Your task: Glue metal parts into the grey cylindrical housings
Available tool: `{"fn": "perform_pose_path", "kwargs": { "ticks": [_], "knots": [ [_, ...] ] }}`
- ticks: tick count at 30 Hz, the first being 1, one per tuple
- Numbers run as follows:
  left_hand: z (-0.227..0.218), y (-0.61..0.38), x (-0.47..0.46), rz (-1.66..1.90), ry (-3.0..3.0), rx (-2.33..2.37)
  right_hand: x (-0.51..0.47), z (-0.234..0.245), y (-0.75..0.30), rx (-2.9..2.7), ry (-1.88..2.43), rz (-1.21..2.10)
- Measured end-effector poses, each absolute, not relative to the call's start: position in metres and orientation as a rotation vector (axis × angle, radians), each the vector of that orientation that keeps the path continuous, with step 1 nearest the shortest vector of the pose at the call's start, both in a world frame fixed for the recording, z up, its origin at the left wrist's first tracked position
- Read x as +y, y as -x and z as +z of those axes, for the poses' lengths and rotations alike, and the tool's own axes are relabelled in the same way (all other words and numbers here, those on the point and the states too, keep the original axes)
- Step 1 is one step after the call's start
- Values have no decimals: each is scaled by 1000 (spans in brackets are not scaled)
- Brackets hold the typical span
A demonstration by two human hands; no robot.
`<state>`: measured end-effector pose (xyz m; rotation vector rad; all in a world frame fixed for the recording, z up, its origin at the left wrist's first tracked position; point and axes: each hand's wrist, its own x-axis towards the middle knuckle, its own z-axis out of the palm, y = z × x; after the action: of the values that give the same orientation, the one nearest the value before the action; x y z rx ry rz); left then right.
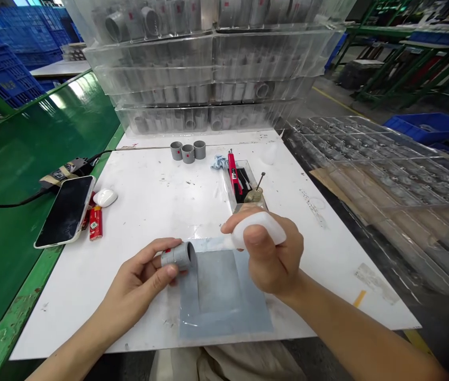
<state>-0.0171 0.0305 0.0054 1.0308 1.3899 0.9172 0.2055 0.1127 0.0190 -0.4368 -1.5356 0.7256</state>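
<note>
The left hand (142,276) holds a gray cylinder (175,256) between thumb and fingers, its open end facing right, just above the left edge of a blue mat (228,325) near the middle of the worktop's (149,211) near edge. The right hand (278,259) is wrapped around a white squeeze bottle (262,227), its pale tip aimed left toward the cylinder but apart from it. Work on this piece looks under way, not finished; whether anything has been applied inside cannot be told.

Farther out, an open box (253,172) with a red tool (233,172) sits right of center. Three similar cylinders (188,154) stand toward the far edge; whether they are done or waiting is unclear. Clear trays (161,50) of like parts are stacked at the far edge, their stage equally uncertain.
</note>
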Motion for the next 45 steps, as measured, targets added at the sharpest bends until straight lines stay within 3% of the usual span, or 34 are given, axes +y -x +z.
{"fn": "perform_pose_path", "kwargs": {
  "ticks": [8, 17, 45],
  "knots": [
    [8, 14, 27, 889, -1029, 1465, 107, 23, -202, -1567, 398, 712],
    [0, 27, 29, 825, -1072, 1194, 104, 20, -198, -1551, 419, 678],
    [5, 22, 27, 812, -1007, 1289, 102, 18, -194, -1607, 424, 787]
  ]
}}
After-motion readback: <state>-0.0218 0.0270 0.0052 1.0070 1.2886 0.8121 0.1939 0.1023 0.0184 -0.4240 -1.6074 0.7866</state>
